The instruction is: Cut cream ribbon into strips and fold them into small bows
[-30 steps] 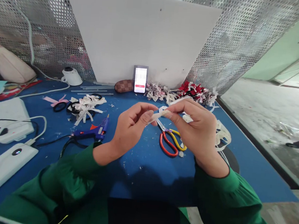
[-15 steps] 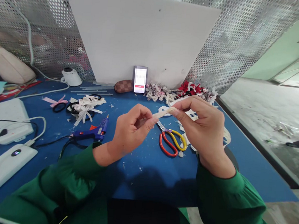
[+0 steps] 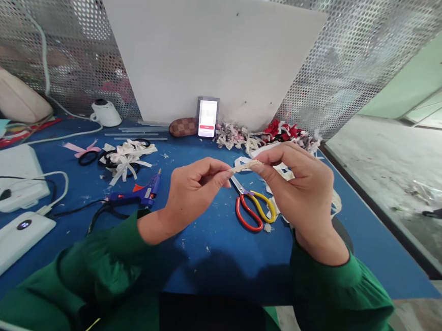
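A narrow cream ribbon (image 3: pixel 245 166) stretches between my two hands above the blue table. My left hand (image 3: pixel 195 194) pinches its left end between thumb and forefinger. The right end is pinched in my right hand (image 3: pixel 299 192), whose fingers hide part of it. Below the ribbon lie scissors (image 3: pixel 250 220) with one red and one yellow handle, their blades pointing up and left. More white ribbon (image 3: pixel 284 171) lies partly behind my right hand. Left of my left hand rests a blue glue gun (image 3: pixel 138 195).
White bows with black bands (image 3: pixel 124 159) and a pink bow (image 3: pixel 86 151) lie at the left. A lit phone (image 3: pixel 208 117) leans by a checkered case (image 3: pixel 183 127). Ribbon bows (image 3: pixel 234 136) line the back. A white power bank (image 3: pixel 11 251) and cables occupy the near left.
My left hand's fingers have shifted slightly along the ribbon and straightened a little. My right hand has barely moved and keeps its pinch.
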Demonstrator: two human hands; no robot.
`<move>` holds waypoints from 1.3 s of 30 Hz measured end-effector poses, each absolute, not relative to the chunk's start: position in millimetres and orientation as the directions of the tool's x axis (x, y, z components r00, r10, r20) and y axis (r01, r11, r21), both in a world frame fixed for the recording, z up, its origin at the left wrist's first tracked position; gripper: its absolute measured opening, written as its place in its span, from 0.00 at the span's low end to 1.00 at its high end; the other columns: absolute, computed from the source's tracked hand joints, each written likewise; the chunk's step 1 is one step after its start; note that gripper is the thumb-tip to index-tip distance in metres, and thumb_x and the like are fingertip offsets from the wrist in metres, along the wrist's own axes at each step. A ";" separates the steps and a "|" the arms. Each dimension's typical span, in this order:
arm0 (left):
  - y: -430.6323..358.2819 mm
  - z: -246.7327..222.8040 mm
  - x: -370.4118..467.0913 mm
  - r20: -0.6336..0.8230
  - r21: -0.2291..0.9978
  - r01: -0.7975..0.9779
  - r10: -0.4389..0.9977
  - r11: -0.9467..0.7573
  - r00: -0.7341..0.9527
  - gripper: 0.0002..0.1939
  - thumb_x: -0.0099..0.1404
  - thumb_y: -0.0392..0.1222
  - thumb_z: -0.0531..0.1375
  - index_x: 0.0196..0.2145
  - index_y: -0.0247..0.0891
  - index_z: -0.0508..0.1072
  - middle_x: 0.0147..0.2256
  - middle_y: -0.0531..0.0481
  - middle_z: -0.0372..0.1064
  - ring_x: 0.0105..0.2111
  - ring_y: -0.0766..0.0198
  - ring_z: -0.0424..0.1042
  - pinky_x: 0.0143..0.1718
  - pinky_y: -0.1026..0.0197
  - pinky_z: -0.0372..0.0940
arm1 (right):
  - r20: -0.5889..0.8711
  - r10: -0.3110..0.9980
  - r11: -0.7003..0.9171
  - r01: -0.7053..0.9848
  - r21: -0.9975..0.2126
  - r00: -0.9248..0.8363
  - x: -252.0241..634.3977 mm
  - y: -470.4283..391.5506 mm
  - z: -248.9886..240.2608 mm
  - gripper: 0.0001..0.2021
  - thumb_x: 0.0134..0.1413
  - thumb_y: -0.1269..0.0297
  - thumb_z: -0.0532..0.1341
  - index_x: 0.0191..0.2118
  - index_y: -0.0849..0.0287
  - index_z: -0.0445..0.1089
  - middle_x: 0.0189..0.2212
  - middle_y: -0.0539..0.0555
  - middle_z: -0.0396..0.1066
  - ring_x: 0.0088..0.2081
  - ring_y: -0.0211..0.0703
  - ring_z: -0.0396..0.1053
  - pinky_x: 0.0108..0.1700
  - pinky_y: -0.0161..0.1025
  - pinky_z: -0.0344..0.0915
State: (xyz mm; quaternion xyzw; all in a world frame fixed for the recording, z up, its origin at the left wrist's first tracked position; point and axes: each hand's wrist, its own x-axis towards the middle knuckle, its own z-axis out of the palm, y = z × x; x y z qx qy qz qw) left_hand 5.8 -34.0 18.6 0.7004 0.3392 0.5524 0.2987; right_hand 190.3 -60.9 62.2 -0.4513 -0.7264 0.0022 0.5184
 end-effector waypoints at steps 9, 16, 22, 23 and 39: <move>-37.5 21.5 7.7 0.570 0.803 0.124 0.812 -0.583 0.129 0.06 0.65 0.36 0.63 0.29 0.38 0.75 0.23 0.55 0.75 0.21 0.70 0.71 0.21 0.69 0.63 | 0.612 0.720 0.691 0.420 -0.588 -0.327 184.9 -64.4 65.4 0.06 0.60 0.66 0.67 0.31 0.56 0.73 0.28 0.49 0.74 0.30 0.39 0.70 0.32 0.37 0.66; -40.7 21.3 8.8 0.523 0.844 0.049 0.840 -0.534 0.146 0.02 0.65 0.36 0.64 0.34 0.38 0.77 0.24 0.54 0.77 0.22 0.69 0.73 0.24 0.68 0.66 | 0.685 0.691 0.678 0.535 -0.505 -0.229 179.4 -61.3 56.5 0.09 0.60 0.71 0.66 0.28 0.56 0.71 0.28 0.48 0.74 0.31 0.38 0.70 0.34 0.37 0.66; -40.4 19.8 8.2 0.566 0.814 0.036 0.805 -0.580 0.175 0.04 0.67 0.35 0.62 0.38 0.37 0.78 0.27 0.53 0.78 0.25 0.69 0.75 0.26 0.69 0.67 | 0.725 0.665 0.669 0.575 -0.472 -0.178 177.1 -60.5 53.3 0.10 0.61 0.72 0.65 0.28 0.56 0.71 0.28 0.48 0.74 0.32 0.39 0.71 0.35 0.38 0.66; -40.5 19.5 8.2 0.570 0.812 0.032 0.804 -0.583 0.171 0.04 0.67 0.34 0.62 0.38 0.37 0.78 0.27 0.53 0.78 0.25 0.69 0.75 0.26 0.69 0.67 | 0.729 0.663 0.664 0.585 -0.467 -0.171 176.7 -60.5 52.8 0.10 0.61 0.73 0.65 0.28 0.56 0.71 0.28 0.48 0.74 0.32 0.39 0.71 0.36 0.39 0.66; -34.4 14.3 3.1 0.691 0.686 0.090 0.685 -0.722 0.231 0.05 0.67 0.32 0.61 0.38 0.36 0.77 0.27 0.53 0.78 0.25 0.71 0.74 0.26 0.70 0.66 | 0.575 0.794 0.592 0.463 -0.660 -0.195 183.5 -51.8 46.8 0.05 0.62 0.68 0.65 0.43 0.58 0.78 0.32 0.51 0.75 0.35 0.41 0.72 0.36 0.39 0.67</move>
